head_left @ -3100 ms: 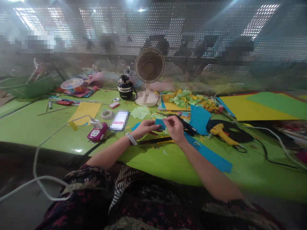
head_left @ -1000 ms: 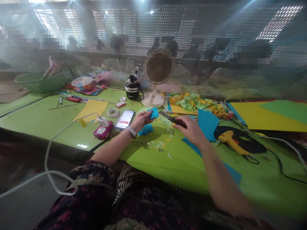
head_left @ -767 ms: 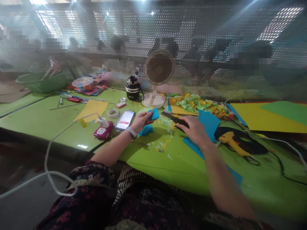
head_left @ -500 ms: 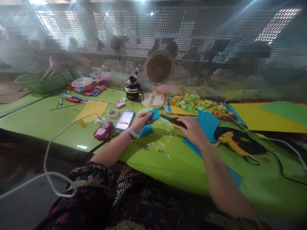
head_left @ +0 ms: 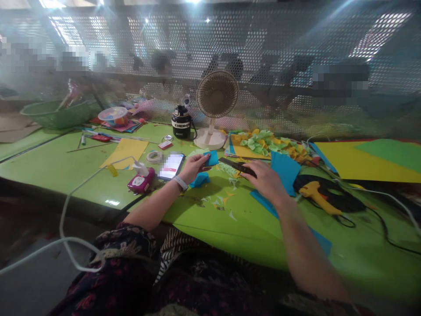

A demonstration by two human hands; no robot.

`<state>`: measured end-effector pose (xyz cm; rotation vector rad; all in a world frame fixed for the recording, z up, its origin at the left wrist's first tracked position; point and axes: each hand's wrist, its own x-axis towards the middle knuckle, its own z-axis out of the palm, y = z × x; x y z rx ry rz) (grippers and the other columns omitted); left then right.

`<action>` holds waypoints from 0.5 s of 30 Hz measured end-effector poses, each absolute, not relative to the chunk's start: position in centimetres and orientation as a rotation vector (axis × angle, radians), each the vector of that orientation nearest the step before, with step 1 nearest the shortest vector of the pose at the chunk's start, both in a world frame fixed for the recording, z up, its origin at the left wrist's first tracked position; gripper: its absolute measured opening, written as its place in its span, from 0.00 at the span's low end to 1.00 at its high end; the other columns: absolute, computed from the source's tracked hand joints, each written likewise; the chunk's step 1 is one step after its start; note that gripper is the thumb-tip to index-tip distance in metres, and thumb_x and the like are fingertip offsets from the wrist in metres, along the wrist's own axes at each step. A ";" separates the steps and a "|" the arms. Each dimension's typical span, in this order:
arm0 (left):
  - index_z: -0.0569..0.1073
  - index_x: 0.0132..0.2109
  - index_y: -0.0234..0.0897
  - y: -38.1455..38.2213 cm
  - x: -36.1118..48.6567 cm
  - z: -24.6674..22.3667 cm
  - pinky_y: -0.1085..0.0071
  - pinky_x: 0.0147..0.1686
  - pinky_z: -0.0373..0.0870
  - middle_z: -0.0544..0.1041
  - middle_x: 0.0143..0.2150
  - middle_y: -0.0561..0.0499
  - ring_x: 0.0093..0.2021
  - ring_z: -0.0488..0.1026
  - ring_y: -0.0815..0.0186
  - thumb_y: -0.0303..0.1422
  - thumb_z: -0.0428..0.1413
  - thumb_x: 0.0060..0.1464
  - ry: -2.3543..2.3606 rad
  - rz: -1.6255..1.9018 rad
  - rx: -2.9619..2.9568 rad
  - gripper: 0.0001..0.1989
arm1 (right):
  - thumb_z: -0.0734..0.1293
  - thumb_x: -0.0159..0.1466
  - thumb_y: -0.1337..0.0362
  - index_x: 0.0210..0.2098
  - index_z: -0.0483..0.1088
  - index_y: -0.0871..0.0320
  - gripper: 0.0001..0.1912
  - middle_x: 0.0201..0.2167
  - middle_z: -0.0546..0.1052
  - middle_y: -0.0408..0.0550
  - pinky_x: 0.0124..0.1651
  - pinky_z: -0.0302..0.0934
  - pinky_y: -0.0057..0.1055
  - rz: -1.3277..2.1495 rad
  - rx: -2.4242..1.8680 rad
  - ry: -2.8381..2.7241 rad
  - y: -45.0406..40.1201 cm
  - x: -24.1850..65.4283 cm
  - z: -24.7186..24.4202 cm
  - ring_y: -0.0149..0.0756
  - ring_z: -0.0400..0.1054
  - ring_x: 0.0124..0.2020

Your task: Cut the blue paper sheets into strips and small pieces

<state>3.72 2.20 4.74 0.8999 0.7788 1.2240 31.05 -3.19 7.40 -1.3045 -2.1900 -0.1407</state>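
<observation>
Between the thumb and fingers of my left hand [head_left: 194,166] is a small blue paper piece [head_left: 211,158], held up above the table. My right hand [head_left: 265,177] is wrapped round dark scissors [head_left: 234,165], whose tips point left, a small gap from the paper's right edge. Whether the blades are apart is hard to make out. Below my left hand lies another piece of folded blue paper [head_left: 200,179]. A larger blue sheet [head_left: 285,173] rests just right of my right hand, and more blue paper sticks out from under that forearm.
Cut paper scraps [head_left: 219,202] litter the green table [head_left: 204,224]. Left of my left hand are a phone [head_left: 171,166], tape roll [head_left: 154,156] and purple power socket [head_left: 141,180]. A fan [head_left: 217,94], black bottle [head_left: 181,123] and leaf-like paper heap [head_left: 263,142] stand behind; a yellow glue gun [head_left: 317,197] lies right.
Almost nothing differs. Both hands keep their places with the blue paper and the scissors, and the view has shifted very slightly.
</observation>
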 end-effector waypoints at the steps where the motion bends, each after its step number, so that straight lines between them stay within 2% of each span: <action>1: 0.68 0.28 0.35 2.2 3.7 4.8 0.72 0.36 0.75 0.72 0.25 0.58 0.28 0.75 0.72 0.46 0.75 0.37 0.779 1.221 0.901 0.27 | 0.64 0.71 0.56 0.51 0.76 0.52 0.14 0.48 0.79 0.57 0.54 0.68 0.53 -0.140 -1.307 -2.190 -3.2 31.0 7.3 0.55 0.73 0.53; 8: 0.71 0.27 0.34 1.7 4.2 4.8 0.71 0.34 0.77 0.72 0.23 0.58 0.25 0.70 0.74 0.49 0.77 0.28 0.765 1.217 0.928 0.30 | 0.64 0.71 0.59 0.50 0.75 0.54 0.12 0.45 0.79 0.57 0.55 0.67 0.52 -0.168 -1.253 -2.263 -3.0 30.2 6.8 0.55 0.73 0.51; 15: 0.70 0.27 0.34 1.3 4.6 4.6 0.71 0.36 0.78 0.74 0.25 0.57 0.27 0.73 0.73 0.45 0.77 0.33 0.770 1.155 0.898 0.27 | 0.62 0.71 0.61 0.51 0.75 0.55 0.13 0.45 0.78 0.58 0.55 0.67 0.52 -0.197 -1.240 -2.327 -3.3 29.4 6.7 0.55 0.71 0.51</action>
